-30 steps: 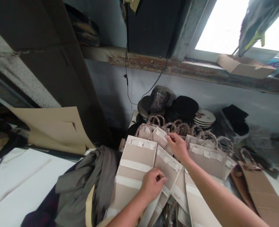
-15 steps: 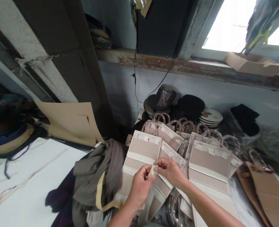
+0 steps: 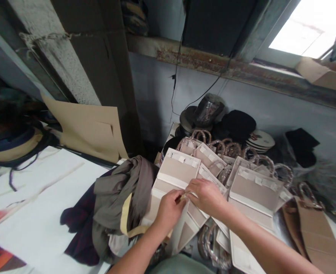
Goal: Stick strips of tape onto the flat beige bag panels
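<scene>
Head view | lower centre: left hand [image 3: 169, 211] and right hand [image 3: 206, 196], fingertips pressed together, pinching small pale tab [image 3: 183, 196] atop front beige bag [image 3: 178, 173] | risk: thin tab could tear or slip from so slight a pinch; leaning bags might slide onto crumpled clothes [image 3: 122, 194] at left.

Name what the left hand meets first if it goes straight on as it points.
Likely the right hand, fingertip to fingertip with the left hand over a beige bag; depth is unclear.
</scene>
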A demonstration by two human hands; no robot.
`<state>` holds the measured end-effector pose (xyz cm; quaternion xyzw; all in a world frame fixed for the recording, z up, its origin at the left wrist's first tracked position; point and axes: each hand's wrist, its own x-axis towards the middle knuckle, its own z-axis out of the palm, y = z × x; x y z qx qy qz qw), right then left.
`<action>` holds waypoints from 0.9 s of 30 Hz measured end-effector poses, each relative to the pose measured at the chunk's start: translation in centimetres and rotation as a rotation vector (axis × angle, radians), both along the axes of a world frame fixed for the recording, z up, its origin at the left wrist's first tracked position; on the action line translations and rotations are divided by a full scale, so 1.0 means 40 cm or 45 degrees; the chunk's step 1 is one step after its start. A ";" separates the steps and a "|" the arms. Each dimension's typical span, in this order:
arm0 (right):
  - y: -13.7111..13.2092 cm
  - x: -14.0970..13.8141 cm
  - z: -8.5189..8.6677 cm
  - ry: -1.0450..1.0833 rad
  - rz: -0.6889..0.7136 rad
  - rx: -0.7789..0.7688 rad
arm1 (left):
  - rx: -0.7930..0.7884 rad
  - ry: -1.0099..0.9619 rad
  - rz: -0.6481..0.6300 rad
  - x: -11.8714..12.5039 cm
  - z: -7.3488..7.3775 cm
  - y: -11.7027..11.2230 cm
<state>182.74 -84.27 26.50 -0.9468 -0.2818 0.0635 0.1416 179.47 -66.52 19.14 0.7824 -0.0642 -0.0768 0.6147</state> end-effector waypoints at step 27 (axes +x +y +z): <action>0.191 0.376 -0.145 -0.021 -0.653 0.325 | 0.469 -0.455 0.292 0.121 -0.086 0.149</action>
